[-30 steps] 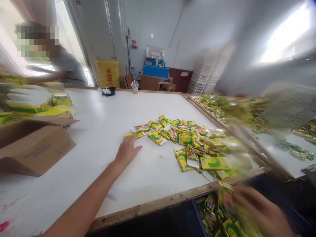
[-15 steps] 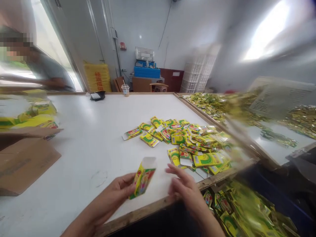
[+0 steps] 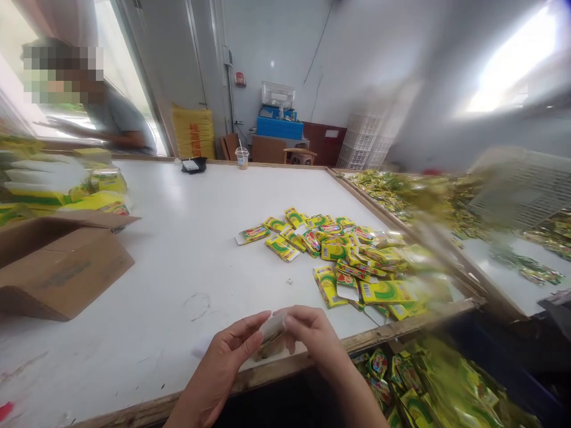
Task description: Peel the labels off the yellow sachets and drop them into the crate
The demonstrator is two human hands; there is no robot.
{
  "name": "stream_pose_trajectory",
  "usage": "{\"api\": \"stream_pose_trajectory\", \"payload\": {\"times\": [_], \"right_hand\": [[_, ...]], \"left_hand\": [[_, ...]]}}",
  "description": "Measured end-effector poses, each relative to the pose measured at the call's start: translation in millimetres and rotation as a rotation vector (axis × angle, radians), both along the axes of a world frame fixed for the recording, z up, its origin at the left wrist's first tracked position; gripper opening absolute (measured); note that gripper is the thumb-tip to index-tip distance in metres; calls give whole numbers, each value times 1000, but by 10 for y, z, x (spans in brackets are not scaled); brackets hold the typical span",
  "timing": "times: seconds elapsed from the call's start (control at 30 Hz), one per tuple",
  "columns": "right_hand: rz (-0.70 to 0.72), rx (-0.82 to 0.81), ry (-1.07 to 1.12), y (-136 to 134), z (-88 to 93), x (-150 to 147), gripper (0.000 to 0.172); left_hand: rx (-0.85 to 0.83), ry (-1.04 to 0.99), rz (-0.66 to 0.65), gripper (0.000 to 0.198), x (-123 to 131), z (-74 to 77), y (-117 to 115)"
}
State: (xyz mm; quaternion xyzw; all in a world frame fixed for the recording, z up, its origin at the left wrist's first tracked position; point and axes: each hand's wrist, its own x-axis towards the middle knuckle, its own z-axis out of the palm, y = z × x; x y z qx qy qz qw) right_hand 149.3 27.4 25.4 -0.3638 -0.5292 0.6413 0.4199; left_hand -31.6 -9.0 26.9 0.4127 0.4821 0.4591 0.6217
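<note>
Close to the table's front edge, a small carton is held between both hands, its white flap raised and its open end facing me. My left hand grips it from the left with thumb and fingers. On the other side, my right hand pinches the flap's edge, its fingers partly behind the carton. The printed sides are mostly hidden. Beyond the right hand lies a loose pile of yellow-and-green cartons, several with white end flaps standing out.
A brown cardboard box stands at the left, near stacked yellow cartons. A drink cup is at the far edge. Below right, a bin holds cartons. Shiny packets lie beyond a wooden rail. A person works at far left.
My right hand has come in from the right and closed on the carton's flap. The carton has turned and moved down closer to me. The view has shifted left.
</note>
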Motion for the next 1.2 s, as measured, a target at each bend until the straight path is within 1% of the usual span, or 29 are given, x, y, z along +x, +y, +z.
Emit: {"api": "stream_pose_trajectory", "payload": {"times": [0.07,0.1,0.17,0.23,0.27,0.33,0.4,0.43,0.47,0.53,0.57,0.63,0.7,0.77,0.83,0.9,0.93,1.0,1.07,1.1,1.13,1.2], "right_hand": [[1,-6,26,14,6,34,34],[15,-9,33,17,10,49,34],[39,-26,35,18,22,69,33],[62,-64,34,17,40,72,30],[75,-89,31,17,49,66,27],[93,-128,3,19,63,38,19],[88,-84,-51,25,66,-4,15],[64,-15,-83,30,62,-24,16],[31,77,-115,36,56,-41,19],[-35,258,-158,53,34,-58,24],[-54,312,-162,63,22,-57,24],[-54,328,-138,82,-4,-46,20],[-49,281,-109,96,-27,-37,18],[-67,216,-104,108,-44,-42,18],[-94,143,-101,119,-57,-57,18],[-133,117,-98,126,-65,-64,16],[-143,137,-102,125,-66,-59,14],[-145,240,-116,110,-61,-35,10],[-121,361,-130,71,-54,-2,16],[-117,409,-135,41,-56,12,20],[-126,445,-141,5,-66,22,23],[-169,502,-152,-80,-116,22,23]], "left_hand": [[23,44,-30,45,-11,-16,19],[52,80,-20,45,-21,-26,29],[95,158,54,42,-39,-30,48],[72,196,132,39,-41,4,57],[38,187,134,39,-32,34,56],[-18,130,52,37,-6,100,48],[-44,65,-37,33,12,134,43],[-41,47,-39,33,11,128,44],[-27,49,-6,32,4,106,49],[56,128,111,30,-26,28,61],[127,194,160,28,-43,-18,67],[280,328,205,22,-67,-100,69],[381,411,206,18,-71,-152,62],[389,427,202,20,-59,-178,55],[335,408,196,27,-46,-190,60],[321,415,175,31,-48,-201,79],[364,438,155,30,-59,-207,92],[551,503,107,26,-101,-223,111],[741,553,54,28,-154,-240,109],[800,562,29,32,-177,-248,99],[827,566,4,36,-195,-255,84],[800,562,-35,38,-212,-270,40]]}}
